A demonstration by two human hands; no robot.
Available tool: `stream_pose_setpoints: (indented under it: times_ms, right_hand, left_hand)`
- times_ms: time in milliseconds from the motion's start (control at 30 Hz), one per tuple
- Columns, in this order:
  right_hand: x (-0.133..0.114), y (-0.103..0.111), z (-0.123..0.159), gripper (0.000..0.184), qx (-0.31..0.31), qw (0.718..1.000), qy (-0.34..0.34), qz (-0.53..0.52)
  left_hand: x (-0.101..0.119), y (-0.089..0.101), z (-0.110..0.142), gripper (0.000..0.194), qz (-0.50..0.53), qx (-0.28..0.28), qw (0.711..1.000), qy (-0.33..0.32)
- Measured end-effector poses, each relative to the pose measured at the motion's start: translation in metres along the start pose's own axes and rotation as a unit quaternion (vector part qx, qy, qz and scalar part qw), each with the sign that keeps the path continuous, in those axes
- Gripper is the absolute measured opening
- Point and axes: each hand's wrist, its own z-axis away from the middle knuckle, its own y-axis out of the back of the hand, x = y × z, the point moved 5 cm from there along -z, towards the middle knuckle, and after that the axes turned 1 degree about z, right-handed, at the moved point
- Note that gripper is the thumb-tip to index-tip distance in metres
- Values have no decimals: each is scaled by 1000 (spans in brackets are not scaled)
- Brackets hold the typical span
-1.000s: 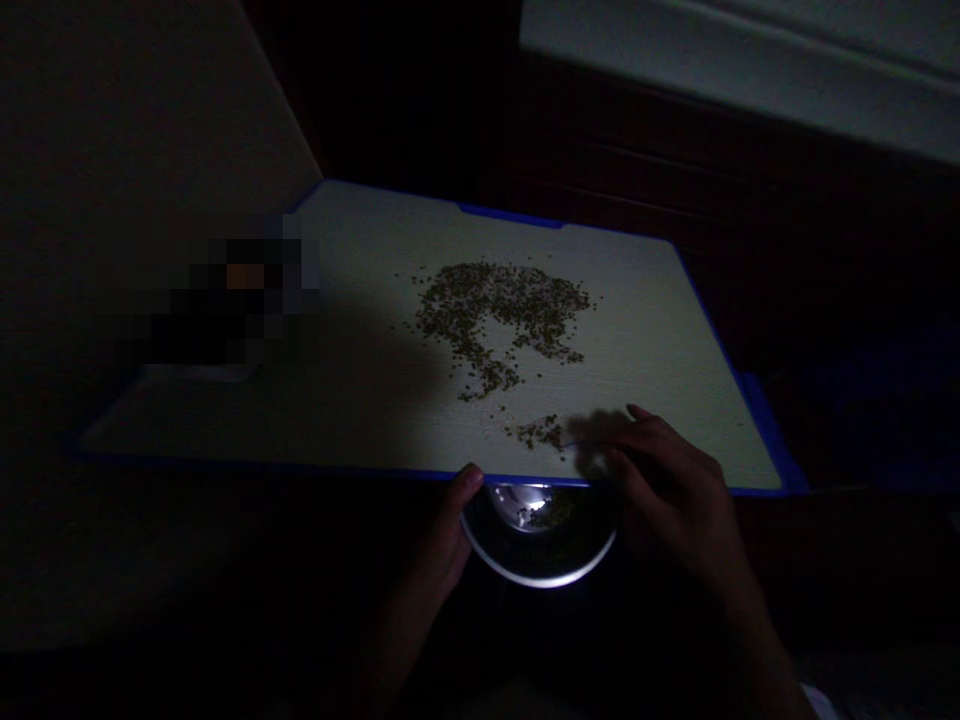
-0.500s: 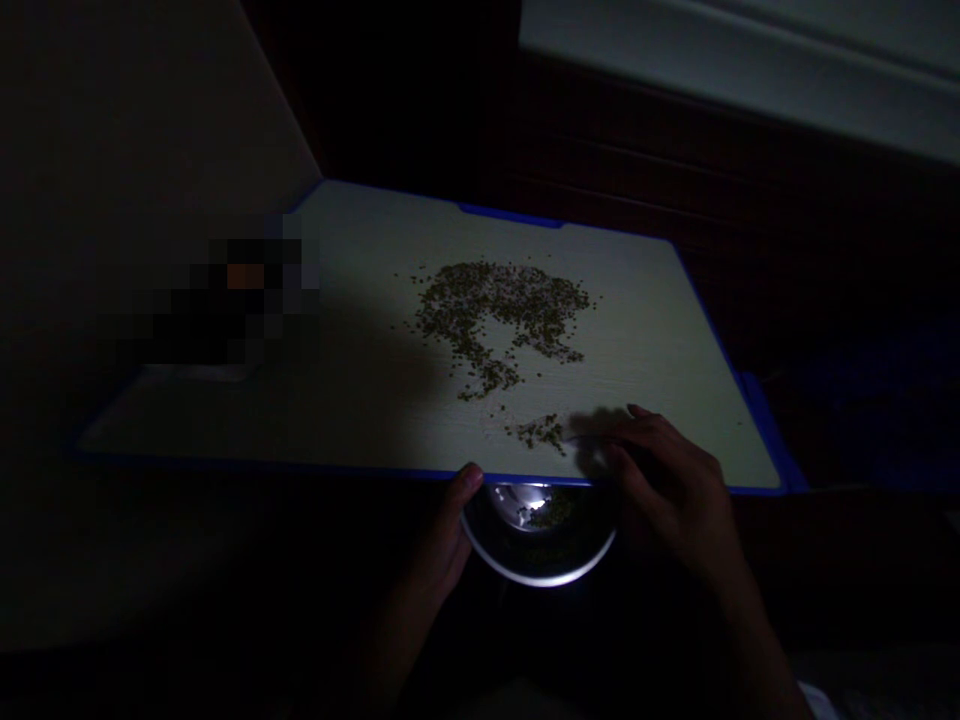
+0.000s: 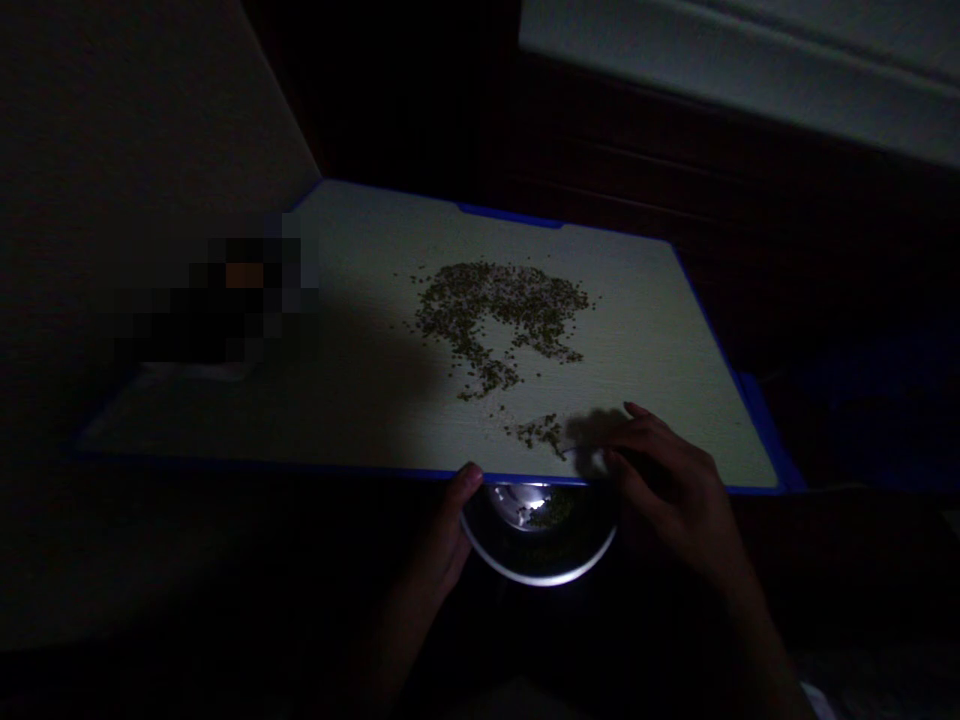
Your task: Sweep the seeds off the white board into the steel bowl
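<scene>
The scene is very dark. A pale table [image 3: 360, 400] with a blue edge carries a spread of small greenish-brown seeds [image 3: 502, 310]. A small separate clump of seeds [image 3: 536, 432] lies near the front edge. My left hand [image 3: 446, 540] grips the rim of a round metal bowl [image 3: 540, 540] held just under the table's front edge; some seeds lie inside it. My right hand [image 3: 667, 480] rests on the table edge with fingers curled, its fingertips right beside the small clump. Whether it pinches anything I cannot tell.
A dark blurred-out object [image 3: 217, 300] sits at the table's left side, throwing a broad shadow. A pale ledge [image 3: 735, 70] runs across the upper right. A wall [image 3: 112, 150] stands at the left. Everything below the table is black.
My right hand has shifted very slightly by the small clump of seeds. The left hand and the bowl have stayed put.
</scene>
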Motion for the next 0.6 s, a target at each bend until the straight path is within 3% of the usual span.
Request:
stream_pose_setpoints:
  times_ms: [600]
  right_hand:
    - [-3,0,6,13,0,999,26,-19]
  left_hand:
    - [0,-2,0,44,9,-14,1000,-1]
